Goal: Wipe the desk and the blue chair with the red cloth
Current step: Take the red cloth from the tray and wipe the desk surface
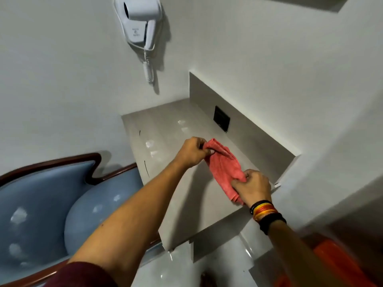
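Observation:
The red cloth [223, 168] is stretched between both hands just above the pale grey desk [165, 129]. My left hand [192, 151] pinches the cloth's far end. My right hand [253, 186] grips its near end, close to the desk's right edge. The blue chair [41, 201], padded with a dark wooden frame, stands at the lower left against the desk's left side. Whether the cloth touches the desk top I cannot tell.
A white wall-mounted hair dryer [137, 21] hangs above the desk on the left wall. A black socket plate [221, 118] sits in the desk's back panel. White walls close in on the desk's right. An orange object [331, 264] lies at lower right.

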The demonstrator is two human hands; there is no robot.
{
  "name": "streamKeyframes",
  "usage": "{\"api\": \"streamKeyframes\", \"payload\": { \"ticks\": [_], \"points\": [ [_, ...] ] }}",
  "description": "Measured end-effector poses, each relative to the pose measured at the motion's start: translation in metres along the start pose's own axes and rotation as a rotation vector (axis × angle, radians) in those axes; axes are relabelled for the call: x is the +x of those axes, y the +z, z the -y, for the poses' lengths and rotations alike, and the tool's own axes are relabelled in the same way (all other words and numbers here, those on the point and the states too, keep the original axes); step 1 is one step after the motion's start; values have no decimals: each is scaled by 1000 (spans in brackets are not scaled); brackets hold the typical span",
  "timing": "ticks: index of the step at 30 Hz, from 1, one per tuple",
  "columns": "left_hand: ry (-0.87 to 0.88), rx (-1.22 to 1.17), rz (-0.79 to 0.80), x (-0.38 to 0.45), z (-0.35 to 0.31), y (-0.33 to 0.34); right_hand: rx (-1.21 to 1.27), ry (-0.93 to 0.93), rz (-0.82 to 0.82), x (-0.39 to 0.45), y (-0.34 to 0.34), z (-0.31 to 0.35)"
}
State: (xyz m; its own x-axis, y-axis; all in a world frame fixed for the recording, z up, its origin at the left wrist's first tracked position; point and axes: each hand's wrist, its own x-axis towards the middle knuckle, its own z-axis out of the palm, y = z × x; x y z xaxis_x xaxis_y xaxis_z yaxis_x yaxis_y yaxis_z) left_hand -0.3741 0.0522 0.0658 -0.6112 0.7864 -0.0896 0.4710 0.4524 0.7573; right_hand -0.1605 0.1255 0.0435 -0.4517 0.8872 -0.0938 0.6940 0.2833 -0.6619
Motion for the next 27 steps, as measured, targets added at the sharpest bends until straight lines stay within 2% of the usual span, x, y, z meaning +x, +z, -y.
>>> {"api": "streamKeyframes", "payload": {
  "ticks": [2,4,7,9,10,12,15,22,24,27],
  "points": [
    [-52,69,57,20,23,7,-61,66,149,14,21,-11],
    [-89,199,115,25,49,21,-244,10,193,19,43,-21],
    [-101,241,30,34,94,41,-365,-343,67,34,88,-20],
    [-81,306,-80,41,119,48,-433,-574,155,42,124,-13],
    [-71,341,-136,48,131,50,-494,-629,211,49,142,-14],
    [-75,374,-204,65,153,52,-564,-621,276,69,167,-16],
    [-112,388,-255,93,180,58,-538,-584,247,111,183,-4],
    [-137,414,-314,118,197,65,-557,-485,189,283,222,57],
    [-128,429,-325,117,197,66,-538,-430,175,279,217,54],
    [-137,431,-310,118,196,64,-529,-414,146,192,190,14]
  ]
}}
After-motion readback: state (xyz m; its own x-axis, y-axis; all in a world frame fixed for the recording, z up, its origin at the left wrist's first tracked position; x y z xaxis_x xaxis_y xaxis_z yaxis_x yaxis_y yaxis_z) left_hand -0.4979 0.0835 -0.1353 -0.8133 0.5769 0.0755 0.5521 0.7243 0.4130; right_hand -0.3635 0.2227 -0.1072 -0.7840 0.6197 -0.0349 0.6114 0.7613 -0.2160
